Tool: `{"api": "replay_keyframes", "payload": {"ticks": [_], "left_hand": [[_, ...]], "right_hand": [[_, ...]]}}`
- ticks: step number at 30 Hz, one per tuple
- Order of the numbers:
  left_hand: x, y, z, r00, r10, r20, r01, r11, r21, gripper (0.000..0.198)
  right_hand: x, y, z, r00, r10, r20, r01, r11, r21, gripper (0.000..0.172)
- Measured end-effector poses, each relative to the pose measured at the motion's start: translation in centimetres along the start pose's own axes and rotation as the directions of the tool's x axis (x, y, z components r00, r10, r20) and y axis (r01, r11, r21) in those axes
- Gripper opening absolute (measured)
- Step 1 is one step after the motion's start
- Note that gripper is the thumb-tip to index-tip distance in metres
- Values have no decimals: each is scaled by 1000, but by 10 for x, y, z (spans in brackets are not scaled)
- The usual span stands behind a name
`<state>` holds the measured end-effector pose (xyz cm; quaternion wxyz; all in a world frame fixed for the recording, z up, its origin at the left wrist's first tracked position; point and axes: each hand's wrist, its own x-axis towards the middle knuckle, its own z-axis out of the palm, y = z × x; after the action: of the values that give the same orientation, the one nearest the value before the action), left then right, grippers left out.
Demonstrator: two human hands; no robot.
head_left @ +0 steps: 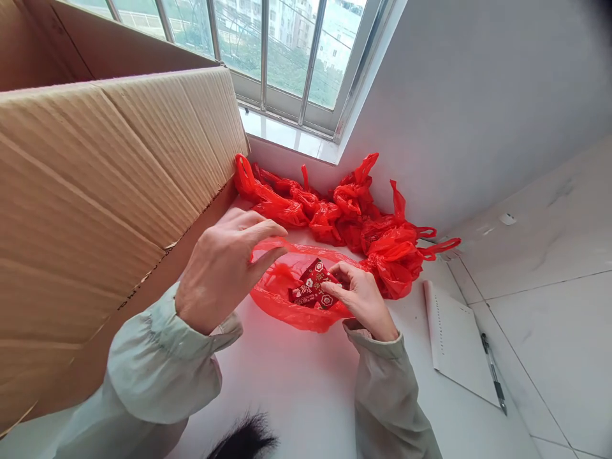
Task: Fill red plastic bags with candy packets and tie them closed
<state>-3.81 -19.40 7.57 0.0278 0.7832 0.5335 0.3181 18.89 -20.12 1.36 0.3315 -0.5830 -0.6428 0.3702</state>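
An open red plastic bag [296, 315] lies on the white table between my hands, its mouth facing up. Dark red packets [310, 287] with white flower prints show inside it. My right hand [366, 296] reaches over the bag's right side, thumb and fingers closed on the upper right packet. My left hand [222, 264] is above the bag's left rim, thumb and index finger apart, with nothing visible between them. Its other fingers are partly hidden behind the hand.
A large open cardboard box [119, 191] stands at the left. Several tied red bags [354, 220] lie along the wall beneath the barred window [287, 57]. At the right are a notebook [456, 344] and a pen [494, 373].
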Motion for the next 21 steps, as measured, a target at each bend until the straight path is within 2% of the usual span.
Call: {"api": "replay_keyframes", "payload": {"ticks": [1,2,4,5,7,8,11,15,17,19,21], "left_hand": [[-1,-1,-3,999,15,-45,-14,999,37,18],[-1,-3,-5,999,30,-38,-27,998,63,17],[-1,-10,-3,993,-4,114,-6,996,88,18],[-1,-15,0,975,-49,219,29,995,93,19],[-2,-22,6,916,-131,378,99,990,102,16],[-2,-24,8,901,-147,407,115,988,102,17],[-3,-25,8,929,-88,359,74,996,54,24],[-4,-19,0,941,2,339,11,999,-36,26],[-4,-19,-3,930,14,366,-1,999,-34,26],[-4,-20,-2,917,-12,398,8,1000,11,26],[-5,-20,-1,911,-47,411,22,998,65,25]], "right_hand": [[0,1,1,1000,13,14,-13,1000,-2,8],[0,1,4,999,25,37,-25,1000,-1,14],[1,0,10,995,36,92,-35,999,-9,33],[1,-1,14,992,26,123,-24,1000,-18,38],[4,-3,24,982,-12,189,18,999,-31,36],[6,-4,29,975,-33,218,39,999,-26,30],[12,-4,48,968,-55,247,48,998,34,23],[15,-4,74,982,20,189,-40,994,102,36],[12,-6,82,971,-12,238,4,999,35,41],[8,-7,84,951,-61,303,79,996,-46,35],[5,-6,79,945,-97,313,130,988,-88,33]]}}
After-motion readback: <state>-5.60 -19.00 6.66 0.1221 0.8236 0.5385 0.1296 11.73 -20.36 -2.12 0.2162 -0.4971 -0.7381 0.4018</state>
